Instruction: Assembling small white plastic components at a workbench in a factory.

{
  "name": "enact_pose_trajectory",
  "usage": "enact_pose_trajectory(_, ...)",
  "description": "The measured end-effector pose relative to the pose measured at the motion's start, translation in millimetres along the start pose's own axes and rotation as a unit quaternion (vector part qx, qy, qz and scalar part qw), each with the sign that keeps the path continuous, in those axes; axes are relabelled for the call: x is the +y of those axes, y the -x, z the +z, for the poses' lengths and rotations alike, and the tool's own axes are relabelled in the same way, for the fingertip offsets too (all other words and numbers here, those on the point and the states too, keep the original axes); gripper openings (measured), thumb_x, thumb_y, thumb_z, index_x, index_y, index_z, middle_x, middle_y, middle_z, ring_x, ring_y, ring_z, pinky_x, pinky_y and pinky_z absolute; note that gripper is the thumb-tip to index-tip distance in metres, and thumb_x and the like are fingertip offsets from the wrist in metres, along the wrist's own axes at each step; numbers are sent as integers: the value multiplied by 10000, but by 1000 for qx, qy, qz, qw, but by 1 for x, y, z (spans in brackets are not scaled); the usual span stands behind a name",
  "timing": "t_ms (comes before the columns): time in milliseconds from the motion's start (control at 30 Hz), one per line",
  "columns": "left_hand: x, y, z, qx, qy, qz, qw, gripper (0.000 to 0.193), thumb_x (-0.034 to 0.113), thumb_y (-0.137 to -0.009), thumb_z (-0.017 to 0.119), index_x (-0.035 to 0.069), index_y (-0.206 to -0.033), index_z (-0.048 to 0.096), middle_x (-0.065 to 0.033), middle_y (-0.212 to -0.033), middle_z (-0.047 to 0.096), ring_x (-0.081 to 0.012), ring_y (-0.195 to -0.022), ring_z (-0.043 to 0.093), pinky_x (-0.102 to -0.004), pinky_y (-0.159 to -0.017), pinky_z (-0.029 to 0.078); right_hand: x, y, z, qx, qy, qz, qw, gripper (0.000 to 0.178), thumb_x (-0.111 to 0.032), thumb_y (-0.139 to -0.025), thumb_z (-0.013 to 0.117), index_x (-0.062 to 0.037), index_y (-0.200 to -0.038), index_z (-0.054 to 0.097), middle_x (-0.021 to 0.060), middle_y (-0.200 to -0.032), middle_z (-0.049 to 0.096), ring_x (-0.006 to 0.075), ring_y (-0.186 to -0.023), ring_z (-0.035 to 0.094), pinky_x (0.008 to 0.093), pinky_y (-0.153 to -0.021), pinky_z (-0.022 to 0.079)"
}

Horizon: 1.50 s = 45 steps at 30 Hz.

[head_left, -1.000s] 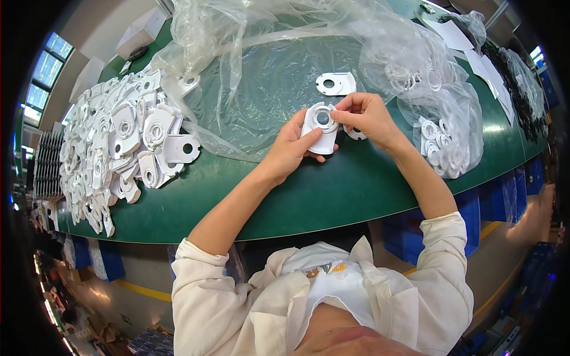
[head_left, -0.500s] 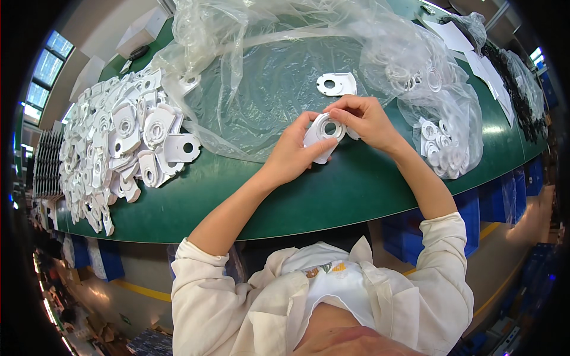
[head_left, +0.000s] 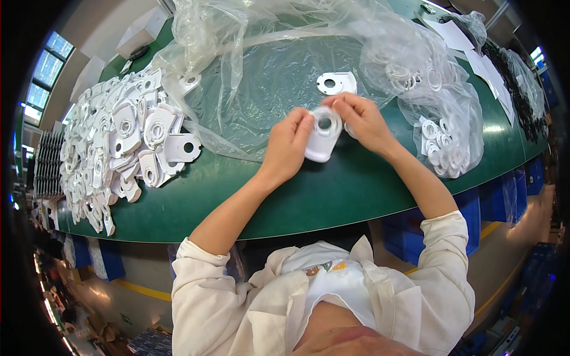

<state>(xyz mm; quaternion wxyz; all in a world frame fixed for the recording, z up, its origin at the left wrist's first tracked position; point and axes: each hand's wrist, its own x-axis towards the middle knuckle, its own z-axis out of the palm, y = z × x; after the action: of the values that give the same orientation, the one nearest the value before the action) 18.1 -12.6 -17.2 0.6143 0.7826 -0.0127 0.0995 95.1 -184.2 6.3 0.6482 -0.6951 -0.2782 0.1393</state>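
A white plastic plate (head_left: 321, 147) with a raised round ring and a hole in its upper end is held above the green table, slightly blurred. My left hand (head_left: 287, 145) is closed on its left edge, thumb and fingers pinching beside the ring. The fingers of my right hand (head_left: 365, 123) are bent together at the ring's upper right rim, gripping the same plate. Just beyond my hands lies another white plate (head_left: 337, 83) with a round hole, flat on the clear plastic sheet.
A large heap of white plates (head_left: 124, 139) covers the table's left side. Clear plastic sheeting (head_left: 285, 71) spreads across the far middle. At the right, a clear bag (head_left: 454, 127) holds several white rings. Blue bins (head_left: 404, 234) stand below the table's edge.
The held plate has turned more upright, its rounded lower end now toward me. My left thumb has drawn back from the plate's front to its left edge.
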Motion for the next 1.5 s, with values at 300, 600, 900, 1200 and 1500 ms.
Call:
enact_pose_trajectory(300,10,4,9,-111,191,-34,975,204,160,-969,499,20,-1112,455,-101,-1013,629,-127,-855,609,-278,-771,495,8,-2,-9,-6,-26,31,999,211,-175,-949,555,6,-1001,649,0,-874,637,55,-792,548,216,-712,445)
enact_pose_trajectory(600,4,1,0,-49,45,-12,998,216,215,-961,510,15,-887,546,-68,-703,619,-146,-663,579,-301,-608,439,0,4,-4,-97,137,-67,983,165,-126,-927,555,9,-974,636,51,-867,636,96,-825,574,251,-746,457)
enact_pose_trajectory(900,8,1,-4,-23,-113,4,993,212,209,-942,525,1,-921,565,-141,-699,617,-230,-608,598,-337,-585,442,2,4,-3,-113,84,-24,990,164,-135,-925,578,19,-964,619,35,-868,642,69,-790,575,222,-705,459)
enact_pose_trajectory(1200,9,3,5,-43,2,37,998,379,105,-886,609,-1,-1209,441,-155,-892,668,-225,-785,673,-327,-689,506,10,1,-1,3,-67,16,998,126,-151,-921,607,-27,-926,587,-3,-832,627,24,-729,556,177,-621,429)
enact_pose_trajectory(1500,12,5,-6,-130,-16,6,991,476,85,-856,633,39,-1291,447,-179,-905,685,-262,-822,688,-332,-721,509,-7,6,-7,-25,259,-19,965,223,-172,-772,759,-34,-841,599,11,-729,611,55,-658,540,202,-588,418)
